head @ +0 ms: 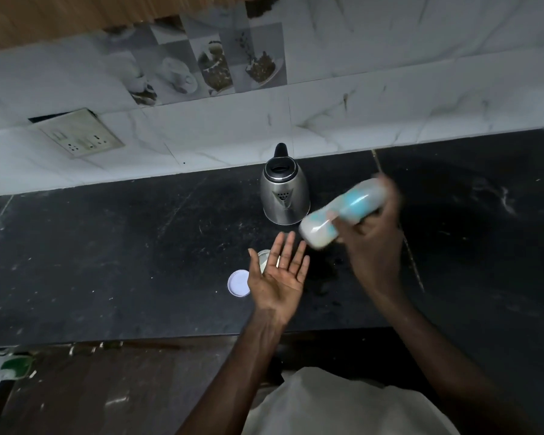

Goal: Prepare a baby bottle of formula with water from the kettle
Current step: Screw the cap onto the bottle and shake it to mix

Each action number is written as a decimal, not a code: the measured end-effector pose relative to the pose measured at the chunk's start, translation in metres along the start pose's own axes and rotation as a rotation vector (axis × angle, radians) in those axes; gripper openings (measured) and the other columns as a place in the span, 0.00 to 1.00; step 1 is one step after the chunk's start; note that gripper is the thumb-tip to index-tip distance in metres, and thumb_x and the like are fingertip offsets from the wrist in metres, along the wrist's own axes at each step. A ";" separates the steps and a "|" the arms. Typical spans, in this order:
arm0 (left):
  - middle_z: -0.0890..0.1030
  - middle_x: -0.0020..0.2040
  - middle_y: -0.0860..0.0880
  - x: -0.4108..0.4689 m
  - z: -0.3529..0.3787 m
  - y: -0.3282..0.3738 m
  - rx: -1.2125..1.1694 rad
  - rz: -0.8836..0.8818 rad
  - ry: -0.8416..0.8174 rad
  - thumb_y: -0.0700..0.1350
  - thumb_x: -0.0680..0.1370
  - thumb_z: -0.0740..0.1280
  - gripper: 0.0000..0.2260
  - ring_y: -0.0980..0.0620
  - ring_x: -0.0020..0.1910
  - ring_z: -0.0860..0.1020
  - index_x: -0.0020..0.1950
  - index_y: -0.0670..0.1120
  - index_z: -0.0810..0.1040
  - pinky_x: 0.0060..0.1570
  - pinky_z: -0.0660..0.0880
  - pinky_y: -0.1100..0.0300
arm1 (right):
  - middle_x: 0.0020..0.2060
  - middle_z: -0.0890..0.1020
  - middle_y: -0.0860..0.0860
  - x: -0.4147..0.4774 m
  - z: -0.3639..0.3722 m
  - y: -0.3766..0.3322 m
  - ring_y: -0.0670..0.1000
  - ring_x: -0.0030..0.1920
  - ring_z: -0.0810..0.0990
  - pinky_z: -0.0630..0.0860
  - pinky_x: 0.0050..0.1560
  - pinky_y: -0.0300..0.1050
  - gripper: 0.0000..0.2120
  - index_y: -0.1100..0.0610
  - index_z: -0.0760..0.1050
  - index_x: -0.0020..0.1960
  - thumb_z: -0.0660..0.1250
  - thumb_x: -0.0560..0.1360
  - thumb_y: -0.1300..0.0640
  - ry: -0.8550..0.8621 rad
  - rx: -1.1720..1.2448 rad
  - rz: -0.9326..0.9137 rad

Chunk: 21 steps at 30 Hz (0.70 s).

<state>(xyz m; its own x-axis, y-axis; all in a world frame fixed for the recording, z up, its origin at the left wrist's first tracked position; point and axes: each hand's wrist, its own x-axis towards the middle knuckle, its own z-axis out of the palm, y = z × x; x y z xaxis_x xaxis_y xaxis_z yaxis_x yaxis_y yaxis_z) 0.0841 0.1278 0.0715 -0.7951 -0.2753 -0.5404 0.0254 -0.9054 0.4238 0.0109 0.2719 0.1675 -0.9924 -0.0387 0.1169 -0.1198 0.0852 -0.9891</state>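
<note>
On the dark worktop, standing near the wall, lid open: the steel kettle. Just in front of it, tilting sideways in the air and blurring: the bottle, holding milky liquid, clamped in the right hand. Seemingly mixing by shaking, so filling looking finished. Below, spreading open and empty, palm up: the left hand. Beside it, lying flat: a white lid and a half-hidden tin, awaiting closing. Nothing blocking.
</note>
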 end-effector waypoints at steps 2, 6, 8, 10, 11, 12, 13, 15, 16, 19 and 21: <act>0.77 0.74 0.43 0.002 -0.001 0.000 0.001 0.003 0.004 0.67 0.81 0.60 0.33 0.41 0.75 0.74 0.77 0.45 0.74 0.80 0.62 0.43 | 0.63 0.81 0.46 -0.002 0.004 -0.005 0.47 0.55 0.86 0.85 0.54 0.59 0.44 0.42 0.56 0.80 0.79 0.74 0.53 0.123 0.106 -0.006; 0.74 0.76 0.40 0.002 0.006 -0.004 -0.052 -0.045 -0.025 0.66 0.80 0.65 0.33 0.37 0.77 0.70 0.76 0.43 0.76 0.78 0.64 0.38 | 0.55 0.86 0.43 -0.026 0.010 0.016 0.43 0.45 0.87 0.85 0.53 0.52 0.47 0.32 0.58 0.77 0.82 0.68 0.46 -0.453 -0.403 0.007; 0.75 0.76 0.40 0.003 0.008 -0.003 -0.059 -0.034 -0.031 0.66 0.81 0.63 0.33 0.38 0.77 0.71 0.75 0.42 0.76 0.73 0.71 0.39 | 0.55 0.86 0.43 -0.017 0.004 0.014 0.44 0.46 0.88 0.86 0.51 0.54 0.46 0.33 0.60 0.77 0.83 0.69 0.48 -0.377 -0.255 0.019; 0.77 0.75 0.41 0.003 0.007 -0.002 -0.037 -0.006 -0.002 0.67 0.82 0.61 0.32 0.40 0.76 0.73 0.74 0.43 0.77 0.73 0.72 0.43 | 0.56 0.85 0.47 -0.007 0.000 0.001 0.47 0.49 0.88 0.86 0.49 0.57 0.43 0.37 0.60 0.78 0.81 0.72 0.50 -0.125 -0.054 0.001; 0.77 0.74 0.42 0.002 0.005 -0.002 -0.021 -0.005 0.002 0.67 0.82 0.60 0.32 0.41 0.75 0.74 0.74 0.44 0.77 0.76 0.68 0.44 | 0.57 0.85 0.48 -0.006 0.000 -0.003 0.49 0.50 0.88 0.86 0.49 0.59 0.42 0.39 0.59 0.79 0.80 0.73 0.50 -0.011 0.008 -0.014; 0.77 0.74 0.42 0.002 0.003 -0.003 -0.014 -0.012 0.002 0.67 0.81 0.60 0.32 0.41 0.74 0.75 0.73 0.44 0.78 0.78 0.65 0.44 | 0.58 0.84 0.48 -0.008 0.001 -0.003 0.50 0.51 0.88 0.86 0.51 0.60 0.43 0.41 0.58 0.79 0.80 0.73 0.51 0.050 0.019 -0.027; 0.76 0.75 0.42 0.002 0.003 -0.004 -0.026 -0.014 0.008 0.67 0.81 0.61 0.32 0.41 0.74 0.75 0.72 0.43 0.79 0.79 0.63 0.44 | 0.58 0.84 0.47 -0.010 0.004 -0.003 0.49 0.51 0.87 0.85 0.52 0.60 0.44 0.40 0.57 0.79 0.80 0.73 0.51 0.015 -0.035 -0.036; 0.74 0.76 0.39 0.003 0.003 -0.007 -0.055 -0.040 -0.008 0.66 0.81 0.64 0.32 0.38 0.76 0.72 0.73 0.42 0.79 0.79 0.63 0.41 | 0.55 0.85 0.44 -0.021 0.004 0.002 0.44 0.46 0.87 0.85 0.53 0.56 0.47 0.36 0.58 0.78 0.82 0.70 0.49 -0.278 -0.269 -0.030; 0.74 0.76 0.38 0.003 0.005 -0.007 -0.059 -0.050 -0.022 0.66 0.81 0.64 0.33 0.37 0.76 0.72 0.73 0.41 0.78 0.79 0.63 0.40 | 0.54 0.85 0.42 -0.021 0.002 0.005 0.42 0.44 0.87 0.85 0.52 0.53 0.47 0.35 0.58 0.78 0.82 0.69 0.47 -0.335 -0.335 -0.043; 0.77 0.74 0.41 0.005 0.007 -0.004 -0.001 -0.023 -0.022 0.67 0.81 0.60 0.33 0.41 0.73 0.76 0.75 0.43 0.76 0.78 0.66 0.44 | 0.57 0.83 0.41 -0.006 -0.004 -0.006 0.44 0.50 0.87 0.86 0.51 0.55 0.43 0.39 0.60 0.78 0.80 0.72 0.50 0.012 -0.056 -0.021; 0.77 0.74 0.41 0.004 0.008 -0.004 -0.014 -0.027 -0.036 0.67 0.81 0.60 0.33 0.41 0.73 0.76 0.76 0.43 0.75 0.79 0.63 0.44 | 0.57 0.81 0.36 -0.007 0.002 -0.008 0.43 0.52 0.86 0.86 0.53 0.54 0.42 0.42 0.59 0.79 0.80 0.73 0.53 0.092 0.023 -0.040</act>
<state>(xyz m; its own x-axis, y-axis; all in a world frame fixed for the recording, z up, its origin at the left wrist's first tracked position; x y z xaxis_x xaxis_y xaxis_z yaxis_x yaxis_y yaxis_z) 0.0757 0.1332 0.0738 -0.8168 -0.2395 -0.5248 0.0125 -0.9168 0.3991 0.0190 0.2693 0.1747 -0.9854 0.0505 0.1626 -0.1594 0.0625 -0.9852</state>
